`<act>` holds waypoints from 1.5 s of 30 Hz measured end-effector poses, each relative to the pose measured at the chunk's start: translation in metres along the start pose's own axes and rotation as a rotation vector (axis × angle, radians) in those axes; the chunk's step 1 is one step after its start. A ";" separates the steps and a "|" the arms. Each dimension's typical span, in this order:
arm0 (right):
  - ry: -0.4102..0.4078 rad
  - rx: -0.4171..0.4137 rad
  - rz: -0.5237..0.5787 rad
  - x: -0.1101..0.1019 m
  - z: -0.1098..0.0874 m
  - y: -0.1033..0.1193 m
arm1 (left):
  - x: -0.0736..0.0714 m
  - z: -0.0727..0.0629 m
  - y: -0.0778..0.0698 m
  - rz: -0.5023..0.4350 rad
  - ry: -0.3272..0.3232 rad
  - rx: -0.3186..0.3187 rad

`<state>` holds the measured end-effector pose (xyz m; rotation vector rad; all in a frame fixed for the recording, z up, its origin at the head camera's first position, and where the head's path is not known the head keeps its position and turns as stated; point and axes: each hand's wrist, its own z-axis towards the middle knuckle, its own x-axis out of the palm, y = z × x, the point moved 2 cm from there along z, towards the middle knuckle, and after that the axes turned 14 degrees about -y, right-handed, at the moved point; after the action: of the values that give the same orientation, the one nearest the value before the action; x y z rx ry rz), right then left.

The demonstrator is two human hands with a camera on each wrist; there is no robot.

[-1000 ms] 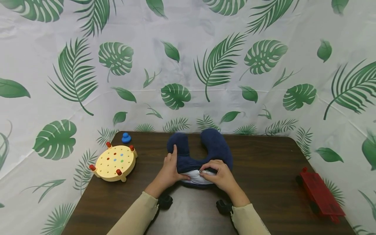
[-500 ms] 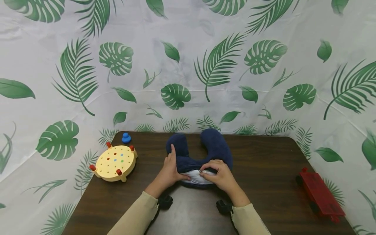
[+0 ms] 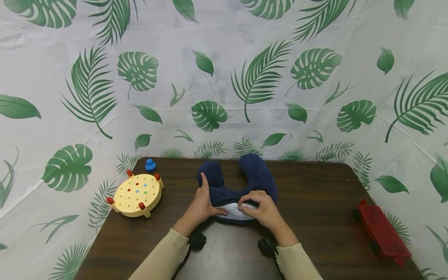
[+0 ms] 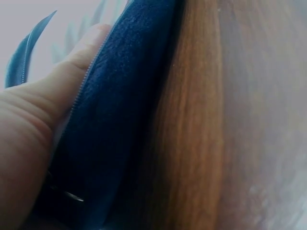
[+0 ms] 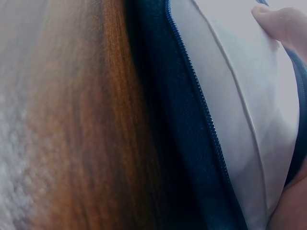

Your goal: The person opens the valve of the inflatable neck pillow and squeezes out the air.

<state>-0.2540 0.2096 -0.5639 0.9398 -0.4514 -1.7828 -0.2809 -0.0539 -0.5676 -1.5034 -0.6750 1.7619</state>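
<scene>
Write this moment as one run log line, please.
neck pillow: zip open, on table | left hand: thumb on white lining | right hand: fingers curled at lining

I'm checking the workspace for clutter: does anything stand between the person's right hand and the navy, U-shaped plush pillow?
Nothing visible does. The right hand touches the pillow at its open zipper, where white inner fabric shows. The round, yellow, hole-studded toy and red wheeled cart stand apart, to either side.
</scene>
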 end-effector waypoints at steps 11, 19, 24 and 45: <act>0.009 0.023 -0.012 -0.001 0.000 0.001 | 0.002 0.001 0.001 -0.012 -0.022 0.026; 0.002 0.040 -0.008 -0.001 -0.001 0.004 | 0.001 0.002 0.002 -0.024 -0.030 0.077; 0.003 0.037 -0.010 -0.001 0.000 0.004 | 0.001 0.001 0.002 -0.043 -0.026 0.079; 0.030 -0.025 -0.031 -0.002 -0.001 0.001 | -0.002 0.001 0.003 -0.056 -0.006 0.092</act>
<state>-0.2519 0.2106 -0.5631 0.9590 -0.3963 -1.7962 -0.2819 -0.0572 -0.5686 -1.4048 -0.6248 1.7320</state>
